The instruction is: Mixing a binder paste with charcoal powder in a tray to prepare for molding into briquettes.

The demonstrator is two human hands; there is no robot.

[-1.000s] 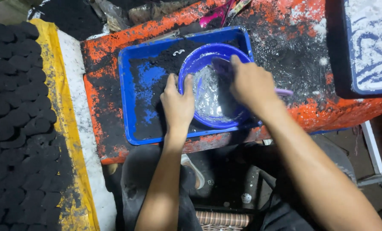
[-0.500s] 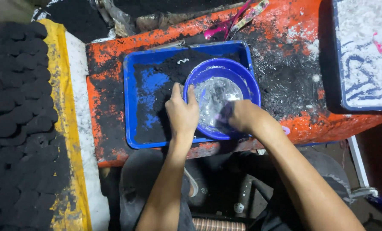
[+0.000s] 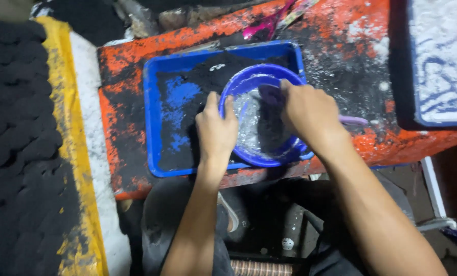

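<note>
Left hand (image 3: 217,128): grip closed on bowl (image 3: 261,120) rim. Right hand (image 3: 307,110): grip closed around purple tool (image 3: 353,120), inside bowl. Bowl: in blue tray (image 3: 152,112) with black powder, on orange surface (image 3: 371,61).

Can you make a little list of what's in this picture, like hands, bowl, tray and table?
left hand: grips the near left rim of the bowl
right hand: inside the bowl, fingers down in the dark powder
bowl: round, blue, sits in the tray
tray: blue, rectangular, dusted with black powder
table: orange, smeared black and white
second tray: far right, caked with white
</note>
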